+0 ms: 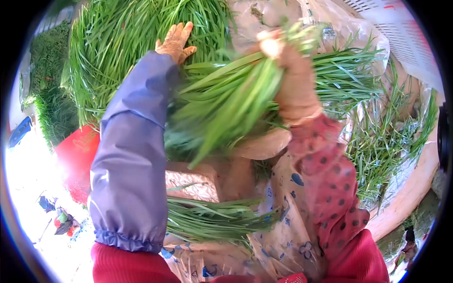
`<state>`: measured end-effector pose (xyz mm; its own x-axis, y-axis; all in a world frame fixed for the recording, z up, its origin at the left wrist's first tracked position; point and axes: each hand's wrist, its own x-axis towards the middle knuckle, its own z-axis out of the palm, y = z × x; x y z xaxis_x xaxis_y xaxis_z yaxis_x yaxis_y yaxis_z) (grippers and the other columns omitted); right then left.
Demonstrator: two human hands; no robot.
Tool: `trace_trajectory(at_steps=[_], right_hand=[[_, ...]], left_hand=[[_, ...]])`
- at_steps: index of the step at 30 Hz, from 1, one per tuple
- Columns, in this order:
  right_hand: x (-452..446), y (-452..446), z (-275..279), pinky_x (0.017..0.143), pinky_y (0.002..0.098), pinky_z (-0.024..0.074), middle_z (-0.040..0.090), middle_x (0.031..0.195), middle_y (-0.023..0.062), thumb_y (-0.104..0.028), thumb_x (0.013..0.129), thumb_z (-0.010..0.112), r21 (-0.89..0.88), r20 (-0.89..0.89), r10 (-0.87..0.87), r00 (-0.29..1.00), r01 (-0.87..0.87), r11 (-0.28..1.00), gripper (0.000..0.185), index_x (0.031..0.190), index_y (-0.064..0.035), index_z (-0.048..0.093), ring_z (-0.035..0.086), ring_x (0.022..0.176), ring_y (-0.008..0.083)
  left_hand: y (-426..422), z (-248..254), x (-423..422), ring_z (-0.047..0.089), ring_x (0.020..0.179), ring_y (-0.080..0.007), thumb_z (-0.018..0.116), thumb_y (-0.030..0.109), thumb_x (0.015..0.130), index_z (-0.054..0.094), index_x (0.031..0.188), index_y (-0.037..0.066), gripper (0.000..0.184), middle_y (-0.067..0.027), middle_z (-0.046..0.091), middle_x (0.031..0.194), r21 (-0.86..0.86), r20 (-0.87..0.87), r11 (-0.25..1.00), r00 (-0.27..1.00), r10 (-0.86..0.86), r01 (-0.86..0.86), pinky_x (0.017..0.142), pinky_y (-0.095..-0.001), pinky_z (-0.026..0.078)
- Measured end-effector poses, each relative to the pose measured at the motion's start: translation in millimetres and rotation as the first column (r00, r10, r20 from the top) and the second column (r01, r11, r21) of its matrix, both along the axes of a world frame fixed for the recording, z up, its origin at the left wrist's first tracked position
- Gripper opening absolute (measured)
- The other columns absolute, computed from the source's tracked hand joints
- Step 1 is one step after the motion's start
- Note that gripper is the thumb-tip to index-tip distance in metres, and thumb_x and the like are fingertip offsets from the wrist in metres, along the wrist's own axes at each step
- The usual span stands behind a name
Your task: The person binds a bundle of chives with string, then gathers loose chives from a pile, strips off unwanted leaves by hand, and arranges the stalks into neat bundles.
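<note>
My left hand [176,43], in an orange-tan glove, lies with fingers spread on a big heap of garlic chives [118,56] at the upper left. My right hand [295,80], gloved too and blurred by motion, is closed around the pale stem ends of a bunch of garlic chives [236,96]. The leaves of this bunch fan out down and to the left, between my two arms. Behind the right wrist, more chives [349,73] lie on clear plastic. Another small bundle of chives [217,217] rests close to my lap.
Loose chive leaves [382,151] are scattered inside the curved rim [406,198] at right. A white perforated basket [396,33] stands at the upper right. Feathery green herbs [49,61] and a red bag [80,151] are at left. A printed plastic apron [292,226] covers my lap.
</note>
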<state>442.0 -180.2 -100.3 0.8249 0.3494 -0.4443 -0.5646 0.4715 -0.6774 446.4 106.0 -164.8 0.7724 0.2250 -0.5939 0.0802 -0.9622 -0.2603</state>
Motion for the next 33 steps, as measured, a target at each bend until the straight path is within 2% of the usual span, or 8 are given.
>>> trace_trajectory(at_steps=[1,2,6,13,18,23,25,33], right_hand=[[3.4,-22.8,-1.9,0.068,0.0284,0.0480,0.064,0.080,0.0026,-0.026,0.086,0.061,-0.382,0.498,0.054,0.865,0.164,0.909,0.023,0.096,-0.0051,0.066,0.059,0.068,0.0142],[14.6,-40.0,27.6,0.071,0.0278,0.0482,0.063,0.089,0.0058,-0.025,0.087,0.055,-0.138,0.062,-0.097,0.993,0.104,0.985,0.026,0.100,-0.0036,0.063,0.060,0.077,0.0151],[23.1,-134.3,58.7,0.078,0.0355,0.0492,0.063,0.090,0.0119,-0.025,0.086,0.055,-0.144,0.348,-0.277,0.896,0.343,0.928,0.033,0.106,0.0004,0.061,0.061,0.085,0.0227],[-30.1,-301.8,164.3,0.095,0.0574,0.0418,0.056,0.099,0.0103,-0.028,0.086,0.056,0.013,0.441,-0.157,0.884,0.168,0.986,0.041,0.116,-0.0009,0.052,0.057,0.093,0.0283],[-88.2,-408.3,179.1,0.072,0.0282,0.0442,0.066,0.087,0.0043,-0.024,0.076,0.069,-0.964,0.257,-0.122,0.959,0.246,-0.097,0.026,0.090,-0.0017,0.067,0.058,0.079,0.0111],[-187.2,-495.8,221.4,0.074,0.0280,0.0441,0.062,0.088,0.0032,-0.024,0.076,0.071,-0.789,0.438,-0.299,0.848,0.522,0.323,0.036,0.101,0.0011,0.062,0.055,0.081,0.0113],[-220.1,-529.8,224.9,0.075,0.0272,0.0444,0.061,0.094,0.0037,-0.026,0.077,0.073,-0.938,0.338,-0.404,0.850,0.272,-0.214,0.041,0.105,0.0005,0.060,0.055,0.084,0.0110],[-318.1,-542.7,320.8,0.075,0.0263,0.0441,0.061,0.086,-0.0005,-0.014,0.079,0.069,-0.603,0.641,-0.453,0.620,0.771,0.203,0.019,0.092,-0.0028,0.062,0.056,0.080,0.0108]], left_hand=[[6.8,-2.6,0.1,0.003,0.144,-0.0204,0.047,0.050,0.092,0.003,0.149,0.030,0.074,0.0014,0.005,0.156,-0.049,0.024,0.999,1.000,-0.009,0.011,0.110,-0.0592,0.017],[4.8,3.9,-0.7,0.012,0.143,-0.0237,0.054,0.045,0.090,0.014,0.149,0.028,0.073,-0.0040,0.015,0.155,-0.078,0.083,0.996,0.996,-0.030,0.037,0.112,-0.0524,0.019],[55.7,-8.1,8.7,0.027,0.137,-0.0299,0.062,0.029,0.088,0.031,0.144,0.018,0.065,-0.0141,0.035,0.145,-0.521,0.279,0.818,0.955,-0.105,0.242,0.113,-0.0357,0.022],[24.1,128.2,-51.0,0.028,0.138,-0.0250,0.058,0.014,0.088,0.030,0.145,0.019,0.064,-0.0023,0.035,0.147,-0.221,0.431,0.918,0.878,-0.210,0.328,0.112,-0.0370,0.025],[-8.6,195.3,-170.5,0.029,0.137,-0.0217,0.057,-0.003,0.082,0.031,0.144,0.013,0.069,-0.0011,0.037,0.146,-0.075,0.445,0.908,0.829,-0.339,0.412,0.113,-0.0337,0.024],[-90.3,306.4,-263.0,0.021,0.140,-0.0219,0.047,0.021,0.093,0.027,0.144,0.003,0.058,-0.0090,0.030,0.150,-0.108,0.445,0.811,0.758,-0.477,0.574,0.110,-0.0325,0.026],[-130.3,334.5,-299.5,0.034,0.134,-0.0268,0.047,0.021,0.093,0.039,0.137,-0.003,0.051,-0.0139,0.042,0.141,-0.858,0.324,0.509,0.846,0.424,0.073,0.108,-0.0347,0.029],[-114.0,418.2,-365.8,0.042,0.129,-0.0311,0.054,0.013,0.089,0.042,0.135,-0.002,0.050,-0.0164,0.048,0.136,-0.403,0.639,0.874,0.767,0.056,0.272,0.109,-0.0370,0.029]])
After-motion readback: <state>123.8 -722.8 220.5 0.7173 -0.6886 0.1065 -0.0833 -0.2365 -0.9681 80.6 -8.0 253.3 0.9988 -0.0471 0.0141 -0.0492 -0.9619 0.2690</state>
